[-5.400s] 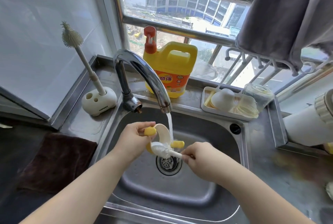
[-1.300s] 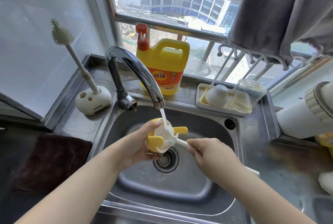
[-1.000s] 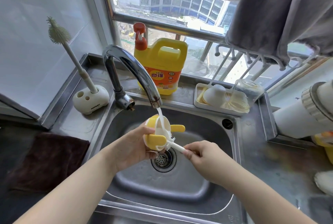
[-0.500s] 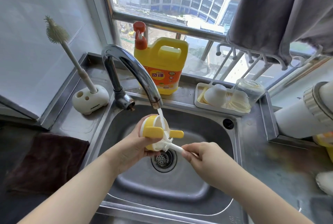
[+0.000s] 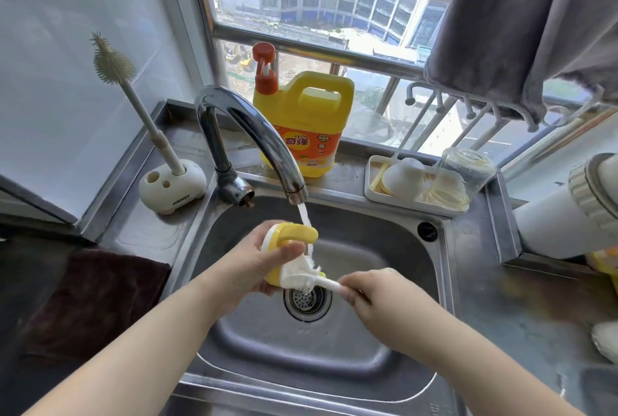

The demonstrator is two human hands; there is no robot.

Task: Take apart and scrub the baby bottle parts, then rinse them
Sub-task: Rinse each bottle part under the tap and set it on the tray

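While water runs from faucet [image 5: 247, 134], your left hand [image 5: 257, 263] grips yellow bottle handle ring [image 5: 287, 241] mid-sink [image 5: 384, 238], above drain [image 5: 307, 298]. Right hand [image 5: 378, 295] pinches small brush [image 5: 309, 273], bristles on ring. Basin walls well apart from both hands.

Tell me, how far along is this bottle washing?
Partway. Taking apart looks done: a clear bottle and other parts already sit in the tray by the sink. In hand: the left hand holds the yellow handle ring under running water while the right hand scrubs it with a small brush. Its final rinse remains.
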